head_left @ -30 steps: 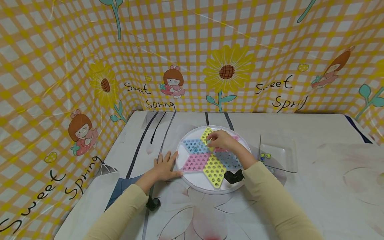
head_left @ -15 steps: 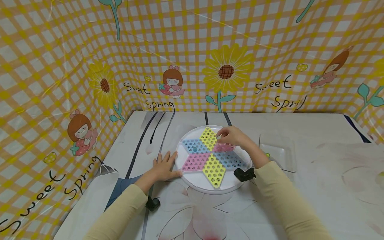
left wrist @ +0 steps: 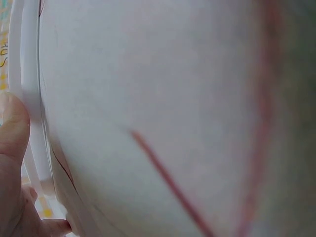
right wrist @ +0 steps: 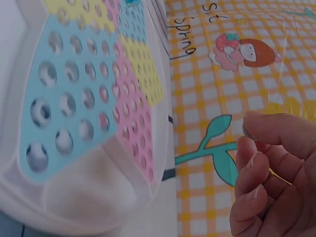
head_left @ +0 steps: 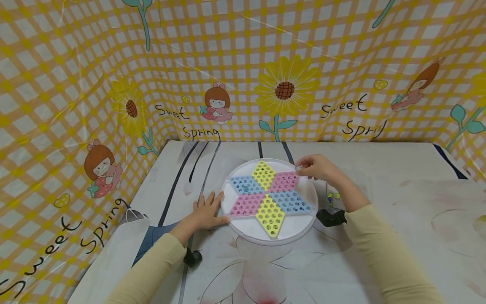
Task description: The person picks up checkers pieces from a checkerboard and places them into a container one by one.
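A round white Chinese checkers board (head_left: 243,230) with a yellow, pink and blue star of holes lies on the table. My left hand (head_left: 206,212) rests at its left rim with fingers spread; in the left wrist view the thumb (left wrist: 14,126) lies against that rim. Above the board's far right edge, my right hand (head_left: 316,166) pinches a small clear marble (head_left: 298,168) between thumb and forefinger. The right wrist view shows only a greyish sliver of the marble (right wrist: 248,131) at the fingertips. A teal piece (head_left: 246,189) sits in the upper left blue section.
To the board's right stands a transparent tray (head_left: 335,203), partly behind my right forearm, with several yellow-green and blue marbles (head_left: 330,197) in it. A checked cloth (head_left: 243,50) hangs behind and left of the white table (head_left: 417,211).
My right hand has moved right, from over the upper yellow section to past the board's far right edge, still pinching the marble. My left hand has stayed at the rim.
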`<move>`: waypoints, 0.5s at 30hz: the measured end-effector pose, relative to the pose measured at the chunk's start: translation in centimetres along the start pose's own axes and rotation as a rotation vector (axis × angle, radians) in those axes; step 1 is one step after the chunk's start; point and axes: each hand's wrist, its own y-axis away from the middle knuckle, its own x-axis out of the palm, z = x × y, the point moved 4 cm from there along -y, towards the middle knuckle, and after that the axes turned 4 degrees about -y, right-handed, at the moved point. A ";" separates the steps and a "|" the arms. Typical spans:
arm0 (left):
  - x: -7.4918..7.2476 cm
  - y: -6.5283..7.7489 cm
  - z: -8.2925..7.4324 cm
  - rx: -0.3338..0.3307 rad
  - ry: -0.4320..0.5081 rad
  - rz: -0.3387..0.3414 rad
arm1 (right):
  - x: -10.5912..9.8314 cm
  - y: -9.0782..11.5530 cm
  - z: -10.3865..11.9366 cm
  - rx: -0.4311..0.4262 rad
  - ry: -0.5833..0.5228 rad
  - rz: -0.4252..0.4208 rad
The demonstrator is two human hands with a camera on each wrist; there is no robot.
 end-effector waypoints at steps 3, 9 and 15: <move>0.0 0.0 0.0 -0.001 -0.006 -0.001 | -0.9 0.5 -0.6 0.018 -0.002 -0.017; 0.0 0.0 0.0 -0.006 -0.006 0.002 | -2.7 1.4 -1.7 0.031 0.018 -0.042; 0.0 0.1 -0.1 0.004 -0.011 0.000 | -4.2 2.3 -3.0 0.037 0.023 -0.052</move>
